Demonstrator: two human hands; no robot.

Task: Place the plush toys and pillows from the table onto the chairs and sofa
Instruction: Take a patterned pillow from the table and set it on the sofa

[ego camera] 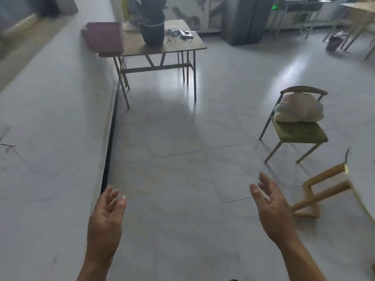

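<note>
- Bare, both our left hand [105, 218] and right hand [272, 207] hang open over the floor, holding nothing.
- Purple pillow [102, 36] on the far table's [182, 46] left edge.
- Pale bundle [298, 107] — perhaps a plush toy — on the green chair [300, 131].

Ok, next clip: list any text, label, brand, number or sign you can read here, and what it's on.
No text is readable in this frame.
Green lit sign on the far wall: glowing, too small and blurred to read.
Small items on the table: any print is blurred.
</note>
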